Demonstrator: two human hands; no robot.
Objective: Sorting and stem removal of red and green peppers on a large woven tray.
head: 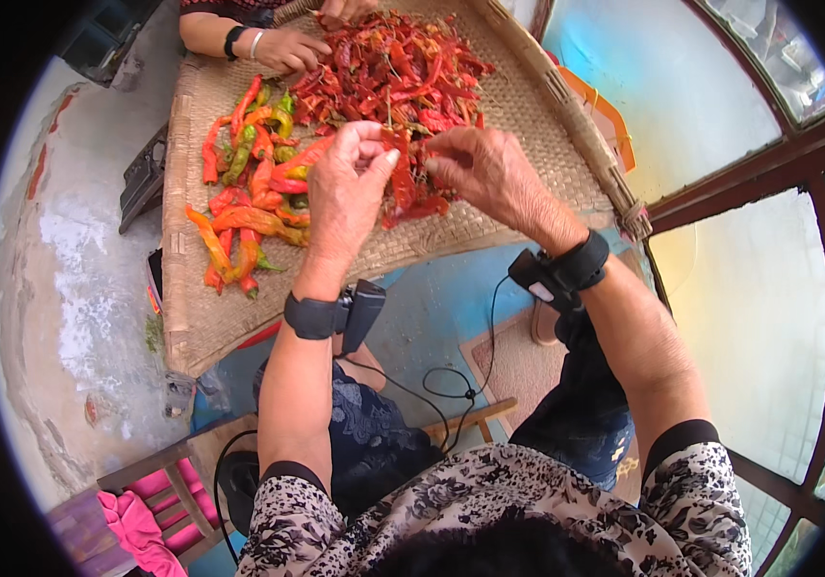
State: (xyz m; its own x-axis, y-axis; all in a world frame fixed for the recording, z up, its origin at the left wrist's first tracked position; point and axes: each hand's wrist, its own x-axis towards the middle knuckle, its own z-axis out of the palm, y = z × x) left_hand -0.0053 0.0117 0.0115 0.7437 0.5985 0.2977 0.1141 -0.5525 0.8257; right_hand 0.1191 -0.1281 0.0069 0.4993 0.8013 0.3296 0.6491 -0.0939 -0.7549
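My left hand [347, 191] pinches a flattened dark red chili pepper [403, 177] between thumb and fingertips, its thin stem pointing up. Just to the right, the thumb and bent fingers of my right hand [495, 177] are drawn close together beside that pepper. Whether they grip a piece of it is hard to make out. Both hands are above the near part of a woven bamboo tray [535, 137]. Beyond them lies a heap of wrinkled, dried red peppers [383, 68]. Left of my left hand, fresher red, orange and green peppers [261, 162] are spread out.
Another person's hand [289, 50], wearing a bracelet and a dark band, touches the heap's left side. A raised rim [564, 94] borders the tray. Window panes [744, 288] stand at the right. A black cable [448, 375] hangs below my wrists. A pink cloth [142, 526] drapes over a wooden chair.
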